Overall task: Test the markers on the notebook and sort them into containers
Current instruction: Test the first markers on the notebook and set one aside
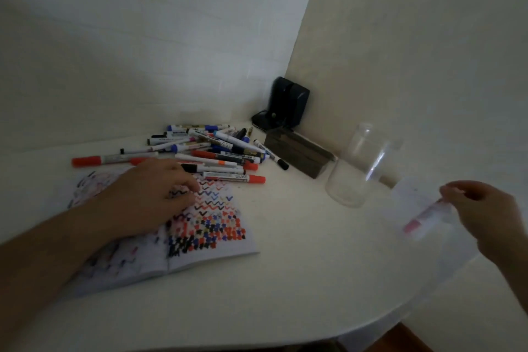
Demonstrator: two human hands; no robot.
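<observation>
Sorting step. The right hand (485, 217), grip closed on a blurred red-capped white marker (423, 216), hovers beside two clear plastic containers (347, 186). The left hand (154, 191), fingers loosely curled and empty, rests on the scribbled open notebook (211, 226) on the white desk (300, 280). Judged next: drop it in, then draw another from the marker pile (211, 148).

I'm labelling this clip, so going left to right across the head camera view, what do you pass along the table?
Left hand on the notebook → wooden block → clear jar → right hand holding a blurred red-capped marker.
</observation>
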